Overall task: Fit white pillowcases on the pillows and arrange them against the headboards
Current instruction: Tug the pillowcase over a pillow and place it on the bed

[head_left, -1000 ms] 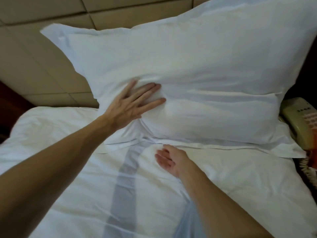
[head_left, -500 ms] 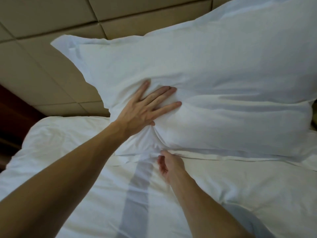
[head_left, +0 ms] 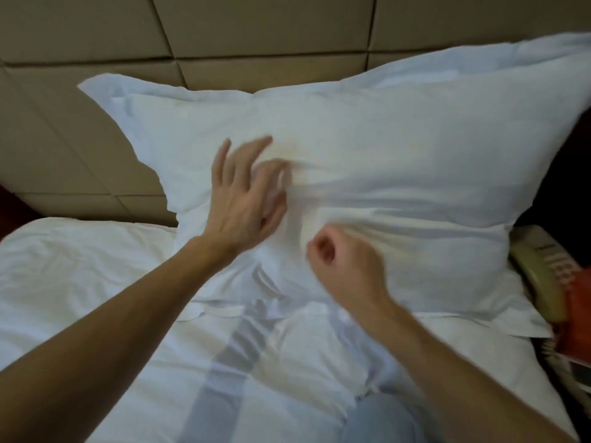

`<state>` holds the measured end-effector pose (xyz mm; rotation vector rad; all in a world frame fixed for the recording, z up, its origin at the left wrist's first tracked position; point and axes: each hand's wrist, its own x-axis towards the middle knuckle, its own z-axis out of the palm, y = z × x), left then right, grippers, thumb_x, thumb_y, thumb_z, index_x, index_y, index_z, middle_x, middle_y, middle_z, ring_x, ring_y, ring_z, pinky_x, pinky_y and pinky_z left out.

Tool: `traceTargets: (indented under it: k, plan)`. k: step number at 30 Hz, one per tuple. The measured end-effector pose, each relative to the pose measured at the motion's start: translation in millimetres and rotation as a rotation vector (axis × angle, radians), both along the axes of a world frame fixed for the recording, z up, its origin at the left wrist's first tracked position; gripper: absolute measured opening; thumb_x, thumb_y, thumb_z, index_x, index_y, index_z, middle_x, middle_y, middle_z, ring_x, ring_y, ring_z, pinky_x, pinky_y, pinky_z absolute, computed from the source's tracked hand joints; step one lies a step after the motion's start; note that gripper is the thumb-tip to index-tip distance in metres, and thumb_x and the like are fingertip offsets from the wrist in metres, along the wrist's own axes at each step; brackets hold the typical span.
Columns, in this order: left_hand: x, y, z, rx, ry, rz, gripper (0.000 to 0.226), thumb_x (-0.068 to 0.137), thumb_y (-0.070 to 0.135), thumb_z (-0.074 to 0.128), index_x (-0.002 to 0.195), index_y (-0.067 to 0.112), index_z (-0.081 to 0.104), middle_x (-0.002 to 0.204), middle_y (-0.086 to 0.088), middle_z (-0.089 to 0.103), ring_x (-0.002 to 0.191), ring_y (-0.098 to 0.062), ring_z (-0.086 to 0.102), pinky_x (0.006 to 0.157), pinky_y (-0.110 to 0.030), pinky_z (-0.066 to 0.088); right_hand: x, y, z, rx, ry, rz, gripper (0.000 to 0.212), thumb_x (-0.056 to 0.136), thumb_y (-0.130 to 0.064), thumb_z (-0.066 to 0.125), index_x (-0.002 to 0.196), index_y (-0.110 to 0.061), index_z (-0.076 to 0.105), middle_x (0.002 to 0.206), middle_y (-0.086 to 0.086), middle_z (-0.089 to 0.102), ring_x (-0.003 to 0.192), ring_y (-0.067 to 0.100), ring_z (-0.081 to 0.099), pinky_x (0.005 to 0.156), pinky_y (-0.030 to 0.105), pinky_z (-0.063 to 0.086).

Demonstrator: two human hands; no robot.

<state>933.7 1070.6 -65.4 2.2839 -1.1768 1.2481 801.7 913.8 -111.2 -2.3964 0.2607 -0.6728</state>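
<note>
Pressed the left hand (head_left: 246, 199) flat on the pillow (head_left: 399, 139), fingers spread and straight. Curled the right hand (head_left: 342, 260) just right of it, too blurred to tell whether pinching the pillowcase (head_left: 105, 91). Likely risk: dragging the pillowcase askew, or toppling the pillow forward off the headboard (head_left: 96, 33), through uneven pulling. Leaned there on the far side of both hands, lower edge on the bed (head_left: 80, 266).

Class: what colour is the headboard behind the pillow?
The headboard is beige, split into panels by darker seams; seen best in the head view.
</note>
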Motion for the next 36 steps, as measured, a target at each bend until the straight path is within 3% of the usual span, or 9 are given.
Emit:
traceTargets:
  k: [3,8,11,13,17,22,28,32,36]
  plan:
    - [-7.6,-49.3,41.2,-0.194,0.129,0.001,0.044,0.098,0.027,0.051,0.138,0.007,0.053,0.154,-0.017,0.042,0.144,-0.031,0.037,0.119,-0.060,0.018,18.6,-43.1,49.3,-0.542,-0.376,0.070,0.029,0.087,-0.020,0.058,0.114,-0.014,0.068,0.114,0.006,0.068,0.109,0.028,0.062,0.092,0.041,0.049]
    - [26.8,-20.6,-8.1,0.341,0.200,0.239,0.075,0.099,0.064,0.028,0.162,0.027,0.011,0.169,-0.008,0.004,0.157,-0.021,-0.001,0.121,-0.063,0.005,22.5,-167.1,41.5,-0.861,0.153,-0.181,0.071,0.097,-0.058,0.028,0.160,-0.025,0.017,0.168,0.010,0.008,0.155,0.027,0.008,0.124,0.051,0.003]
    - [47.7,24.6,-14.2,0.126,0.456,0.547,0.076,0.098,0.067,0.023,0.161,0.030,0.001,0.169,-0.007,-0.007,0.156,-0.023,-0.010,0.120,-0.065,-0.004,0.2,-205.1,59.1,-0.557,0.172,-0.522,0.071,0.098,-0.058,0.022,0.159,-0.022,0.014,0.167,0.016,0.005,0.154,0.036,0.005,0.123,0.059,0.004]
    - [40.7,13.1,-3.2,0.033,0.526,0.562,0.074,0.098,0.062,0.023,0.159,0.023,0.010,0.169,-0.012,-0.003,0.156,-0.028,-0.006,0.119,-0.068,0.000,9.0,-179.6,76.6,-0.625,0.032,-0.432,0.068,0.098,-0.048,0.031,0.157,-0.016,0.023,0.164,0.019,0.016,0.152,0.037,0.013,0.121,0.059,0.013]
    - [11.5,-72.5,25.1,0.080,0.304,0.343,0.068,0.100,0.049,0.028,0.158,0.014,0.025,0.167,-0.013,0.016,0.155,-0.028,0.011,0.121,-0.065,0.006,52.3,-103.2,95.6,-0.839,-0.127,-0.027,0.060,0.100,-0.042,0.033,0.157,-0.022,0.031,0.162,0.013,0.028,0.152,0.029,0.020,0.121,0.057,0.013]
    - [29.6,-89.9,22.4,0.379,0.227,0.232,0.066,0.101,0.059,0.020,0.160,0.030,0.019,0.169,-0.004,0.009,0.156,-0.020,0.004,0.121,-0.063,0.003,68.7,-156.3,79.0,-0.909,0.104,-0.005,0.061,0.101,-0.051,0.024,0.159,-0.030,0.021,0.167,0.006,0.014,0.156,0.021,0.005,0.125,0.048,0.008]
    - [91.9,-29.5,38.0,-0.014,0.381,0.593,0.069,0.101,0.060,0.028,0.157,0.021,0.021,0.167,-0.013,0.012,0.156,-0.028,0.001,0.123,-0.057,-0.004,73.9,-214.1,104.4,-0.756,0.050,-0.351,0.063,0.098,-0.052,0.032,0.153,-0.023,0.032,0.163,0.009,0.025,0.151,0.029,0.019,0.124,0.051,0.008]
    - [96.6,-2.2,47.2,-0.074,0.409,0.552,0.051,0.103,0.050,0.033,0.139,0.016,0.046,0.131,-0.013,0.059,0.123,-0.036,0.049,0.112,-0.054,0.030,72.1,-199.3,107.8,-0.823,-0.245,-0.130,0.042,0.095,-0.030,0.045,0.132,-0.013,0.056,0.129,0.010,0.058,0.120,0.033,0.054,0.113,0.047,0.030]
    - [124.0,13.0,80.8,-0.074,0.494,0.454,0.038,0.097,0.047,0.038,0.083,0.020,0.061,0.089,-0.011,0.069,0.087,-0.037,0.058,0.076,-0.044,0.047,83.9,-214.4,141.6,-0.706,-0.232,-0.348,0.038,0.093,-0.019,0.054,0.131,-0.014,0.054,0.113,0.014,0.060,0.100,0.037,0.056,0.084,0.045,0.041]
